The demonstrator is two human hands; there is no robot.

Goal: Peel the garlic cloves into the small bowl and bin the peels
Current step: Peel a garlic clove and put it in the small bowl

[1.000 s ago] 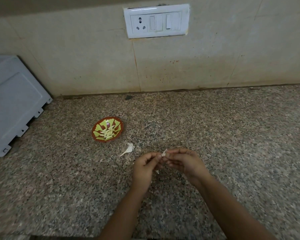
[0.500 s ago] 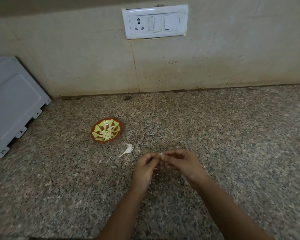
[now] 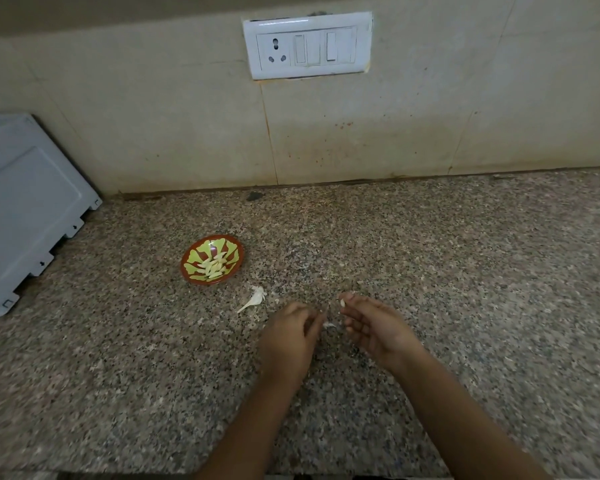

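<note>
A small red bowl [image 3: 189,274] with a yellow-green pattern sits on the granite counter and holds several peeled garlic cloves [image 3: 212,265]. My right hand [image 3: 371,327] pinches a small pale garlic clove [image 3: 342,302] at its fingertips. My left hand [image 3: 290,336] is a short gap to its left, fingers curled, with a thin scrap of garlic peel [image 3: 328,325] at its fingertips. A white garlic stem with papery skin [image 3: 254,297] lies on the counter between the bowl and my left hand.
A grey-white appliance [image 3: 25,206] stands at the far left of the counter [image 3: 465,271]. A tiled wall with a white socket and switch plate [image 3: 307,45] runs along the back. A small dark speck [image 3: 254,196] lies at the wall's foot.
My hands, joined on the clove before, have pulled apart. The clove stays in my right hand and a peel scrap has come away on the left side.
</note>
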